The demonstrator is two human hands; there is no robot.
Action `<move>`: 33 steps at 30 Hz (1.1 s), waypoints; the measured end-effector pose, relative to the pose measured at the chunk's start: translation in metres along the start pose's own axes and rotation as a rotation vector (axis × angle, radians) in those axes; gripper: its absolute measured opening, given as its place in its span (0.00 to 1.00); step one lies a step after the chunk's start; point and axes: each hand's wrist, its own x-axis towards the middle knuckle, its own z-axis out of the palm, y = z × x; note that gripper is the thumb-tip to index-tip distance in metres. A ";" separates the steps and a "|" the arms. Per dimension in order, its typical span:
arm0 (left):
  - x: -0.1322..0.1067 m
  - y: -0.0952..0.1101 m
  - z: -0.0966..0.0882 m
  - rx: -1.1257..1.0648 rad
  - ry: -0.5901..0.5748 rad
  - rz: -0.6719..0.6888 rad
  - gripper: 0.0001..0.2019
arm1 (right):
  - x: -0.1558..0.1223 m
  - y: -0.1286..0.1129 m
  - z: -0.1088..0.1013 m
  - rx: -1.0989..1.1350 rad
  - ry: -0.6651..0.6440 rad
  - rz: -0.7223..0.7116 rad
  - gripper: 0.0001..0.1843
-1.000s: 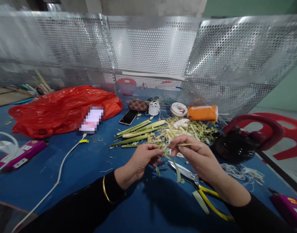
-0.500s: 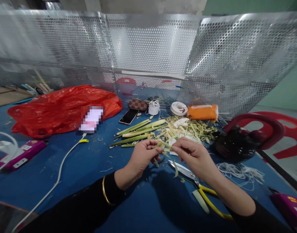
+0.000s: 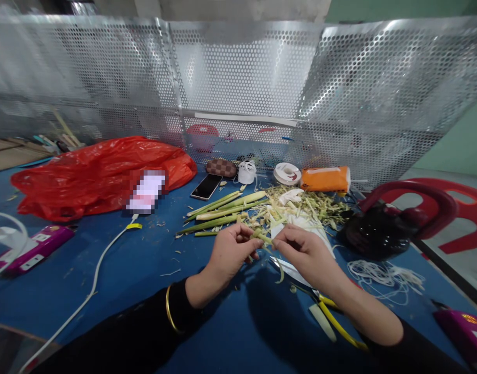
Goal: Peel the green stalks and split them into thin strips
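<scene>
Pale green plant strips [image 3: 263, 238] stretch between my two hands, with loose ends hanging beneath. My left hand [image 3: 229, 253] pinches one side between thumb and fingers. The other side is pinched by my right hand [image 3: 309, 254], whose fingertips nearly meet those of the left. Under my right hand and forearm lie scissors with yellow handles [image 3: 342, 327], partly covered. A short piece of stalk [image 3: 322, 322] rests beside them. Just beyond my hands are cut green stalks [image 3: 218, 210] and a heap of shredded plant scraps [image 3: 327, 208].
A dark kettle [image 3: 378, 234] and tangled white string [image 3: 384, 278] sit to the right. Along the back are a phone [image 3: 206, 187], a ribbon spool [image 3: 287, 174] and an orange packet [image 3: 326, 179]. A red plastic bag [image 3: 86, 176] and a white cable [image 3: 100, 270] occupy the left.
My right hand has shifted slightly left and down, closer to my left hand. The strips stay between them, and more of the white paper behind shows.
</scene>
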 end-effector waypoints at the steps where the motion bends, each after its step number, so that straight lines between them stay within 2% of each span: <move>1: 0.000 -0.001 0.001 0.006 0.004 0.005 0.09 | -0.001 0.000 0.002 -0.008 0.008 0.002 0.14; 6: -0.003 -0.006 0.005 -0.009 0.015 0.007 0.09 | -0.006 0.001 0.017 0.146 0.034 0.133 0.07; 8: -0.004 -0.007 0.006 -0.007 0.011 0.004 0.09 | -0.007 0.002 0.021 0.207 0.046 0.158 0.06; 11: -0.006 -0.011 0.008 0.061 -0.007 0.036 0.07 | -0.007 0.001 0.023 0.184 0.049 0.135 0.08; 15: -0.009 -0.015 0.006 0.271 -0.038 0.170 0.03 | -0.007 -0.002 0.020 0.146 0.041 0.119 0.10; 19: -0.012 -0.017 0.004 0.459 -0.050 0.298 0.05 | -0.007 -0.002 0.018 0.019 0.079 0.007 0.10; 22: -0.014 -0.017 0.004 0.527 -0.060 0.342 0.04 | -0.006 0.000 0.017 0.040 0.095 0.022 0.09; 26: -0.014 -0.014 0.005 0.503 -0.101 0.313 0.04 | -0.003 0.000 0.014 0.193 0.057 0.122 0.10; 33: -0.014 -0.012 0.004 0.356 -0.367 0.151 0.07 | 0.001 -0.003 0.001 0.340 0.150 0.180 0.15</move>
